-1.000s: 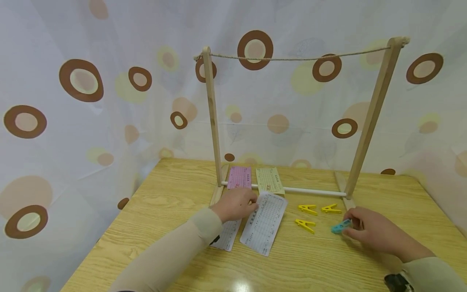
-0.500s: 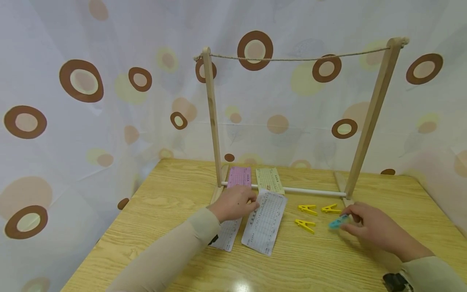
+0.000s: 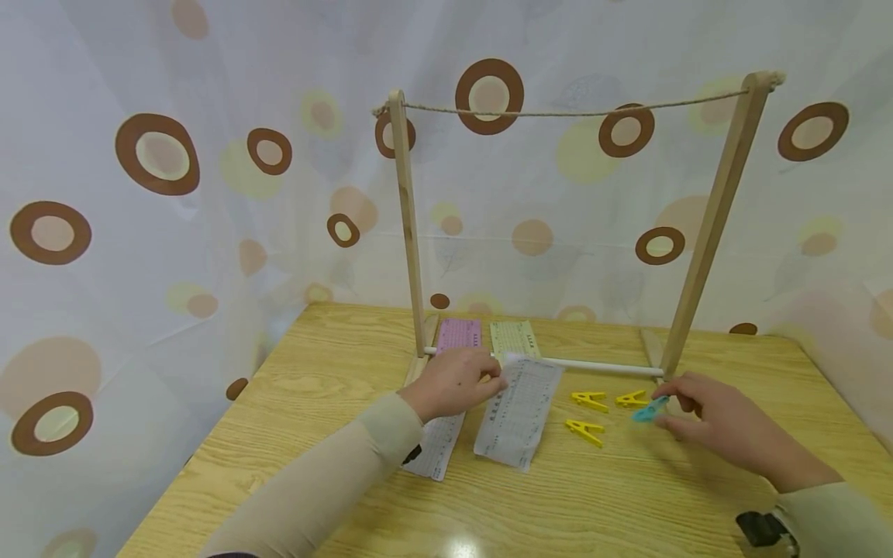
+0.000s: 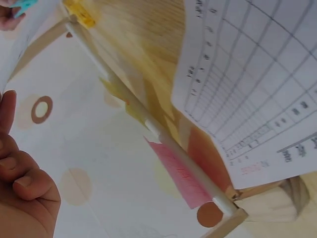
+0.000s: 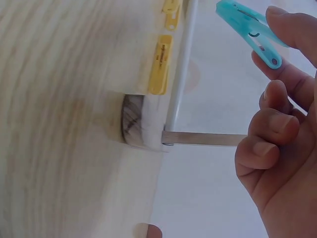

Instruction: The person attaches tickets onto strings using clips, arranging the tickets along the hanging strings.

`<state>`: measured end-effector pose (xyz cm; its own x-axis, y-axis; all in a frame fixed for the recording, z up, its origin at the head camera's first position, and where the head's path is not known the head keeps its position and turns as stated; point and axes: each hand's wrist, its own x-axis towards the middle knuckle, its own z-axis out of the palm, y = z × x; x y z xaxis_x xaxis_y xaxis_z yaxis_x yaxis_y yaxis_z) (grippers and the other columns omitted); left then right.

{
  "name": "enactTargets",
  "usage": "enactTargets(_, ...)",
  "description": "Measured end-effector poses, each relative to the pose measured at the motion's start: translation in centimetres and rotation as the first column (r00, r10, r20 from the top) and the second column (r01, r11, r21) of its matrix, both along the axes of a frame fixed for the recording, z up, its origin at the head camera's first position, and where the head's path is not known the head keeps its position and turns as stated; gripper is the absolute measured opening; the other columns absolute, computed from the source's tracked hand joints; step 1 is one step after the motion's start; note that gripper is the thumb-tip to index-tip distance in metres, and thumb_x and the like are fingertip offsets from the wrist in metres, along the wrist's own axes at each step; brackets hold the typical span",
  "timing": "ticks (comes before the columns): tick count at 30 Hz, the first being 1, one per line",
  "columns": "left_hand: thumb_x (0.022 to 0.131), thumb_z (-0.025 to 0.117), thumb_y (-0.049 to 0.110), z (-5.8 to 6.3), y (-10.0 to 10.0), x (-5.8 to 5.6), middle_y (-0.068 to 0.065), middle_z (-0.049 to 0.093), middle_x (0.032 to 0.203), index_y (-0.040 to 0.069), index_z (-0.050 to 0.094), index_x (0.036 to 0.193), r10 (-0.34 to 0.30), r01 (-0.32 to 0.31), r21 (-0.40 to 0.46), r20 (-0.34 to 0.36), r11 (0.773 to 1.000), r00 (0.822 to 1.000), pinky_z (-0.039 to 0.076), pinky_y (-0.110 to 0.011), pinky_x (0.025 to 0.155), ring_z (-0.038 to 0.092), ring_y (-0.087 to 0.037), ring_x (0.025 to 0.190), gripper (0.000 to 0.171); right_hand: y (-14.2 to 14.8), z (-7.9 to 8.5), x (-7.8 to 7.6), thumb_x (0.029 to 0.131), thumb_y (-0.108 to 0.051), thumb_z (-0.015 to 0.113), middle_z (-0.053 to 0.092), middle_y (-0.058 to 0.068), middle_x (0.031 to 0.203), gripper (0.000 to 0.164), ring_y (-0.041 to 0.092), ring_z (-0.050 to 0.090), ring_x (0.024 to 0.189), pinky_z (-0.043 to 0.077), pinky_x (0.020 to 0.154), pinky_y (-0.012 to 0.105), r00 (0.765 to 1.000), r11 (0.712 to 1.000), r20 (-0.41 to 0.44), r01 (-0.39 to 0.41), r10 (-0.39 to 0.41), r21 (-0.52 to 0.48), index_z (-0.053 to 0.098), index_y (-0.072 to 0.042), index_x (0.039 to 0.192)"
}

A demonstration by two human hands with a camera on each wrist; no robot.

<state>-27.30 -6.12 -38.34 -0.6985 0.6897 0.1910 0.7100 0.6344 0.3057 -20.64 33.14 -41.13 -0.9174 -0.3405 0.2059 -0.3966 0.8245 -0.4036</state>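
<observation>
Left hand (image 3: 460,384) is pinching white sheet (image 3: 523,418) at its upper left edge; sheet is slanting before white rod (image 3: 603,366), left of yellow clothespins (image 3: 584,429). Right hand (image 3: 732,428) is gripping blue clothespin (image 3: 649,410) between thumb and finger. Better to be pinching sheet lightly, avoiding crease, and squeezing blue clothespin evenly.

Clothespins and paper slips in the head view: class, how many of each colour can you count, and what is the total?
Yellow clothespins: 3
Blue clothespin: 1
White slips: 2
Pink slip: 1
Pale green slip: 1
Total: 8
</observation>
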Motion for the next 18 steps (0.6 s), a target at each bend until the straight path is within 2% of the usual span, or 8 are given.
enactTargets(5,0.103,0.061,0.034,1.0,0.6,0.6,0.013,0.059,0.086,0.019,0.076,0.097,-0.029,0.028,-0.016,-0.026,0.999,0.999,0.042,-0.02,0.06,0.051,-0.003,0.07,0.022,0.3,0.7,0.0,0.092,-0.028,0.077,0.042,-0.002,0.081,0.026,0.007,0.034,0.068,0.029,0.056,0.029,0.999,1.0,-0.036,0.004,-0.004,-0.018,0.069,-0.015,0.113)
enactTargets(11,0.103,0.06,0.035,1.5,1.3,0.8,0.013,0.056,0.083,0.019,0.075,0.097,-0.052,0.052,-0.009,-0.038,0.999,0.998,0.042,-0.02,0.059,0.051,-0.004,0.069,0.023,0.5,1.8,0.0,0.09,-0.026,0.079,0.041,-0.003,0.079,0.027,0.006,0.033,0.065,0.029,0.055,0.028,0.994,0.999,-0.109,-0.004,0.0,-0.037,0.069,-0.015,0.113)
enactTargets(18,0.103,0.061,0.034,2.2,1.7,0.7,0.01,0.059,0.088,0.017,0.076,0.1,-0.048,0.049,0.042,-0.034,0.998,0.998,0.042,-0.019,0.061,0.051,-0.004,0.07,0.023,0.9,4.0,-0.1,0.093,-0.025,0.076,0.041,0.0,0.08,0.024,0.011,0.034,0.065,0.028,0.055,0.029,0.993,0.997,-0.113,0.006,-0.015,-0.08,0.068,-0.018,0.115)
